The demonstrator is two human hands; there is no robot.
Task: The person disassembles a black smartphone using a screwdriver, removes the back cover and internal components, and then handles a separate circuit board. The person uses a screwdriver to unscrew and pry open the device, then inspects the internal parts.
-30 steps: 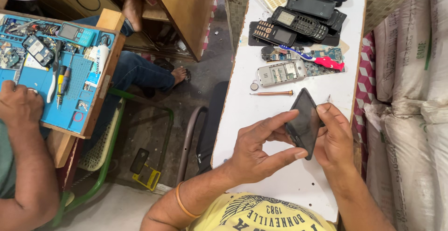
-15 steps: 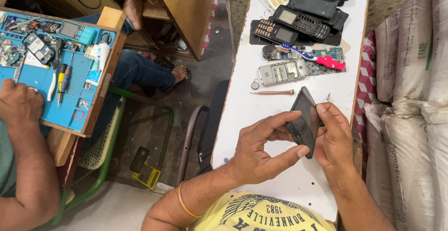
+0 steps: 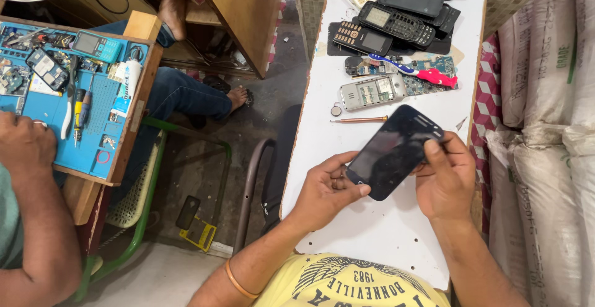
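White table (image 3: 372, 232) — cluttered repair stall

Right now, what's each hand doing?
Left hand: closed on the dark smartphone, lower end.
Right hand: grip closed on the smartphone's upper edge.

White table (image 3: 384, 232) carries old phones (image 3: 396, 25), screwdriver (image 3: 358, 120).

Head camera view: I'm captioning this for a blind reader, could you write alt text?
Both hands hold a dark smartphone over a white table: the left hand grips its lower end, the right hand its upper edge. Beyond it lie a thin metal tool, an opened phone and several keypad phones.
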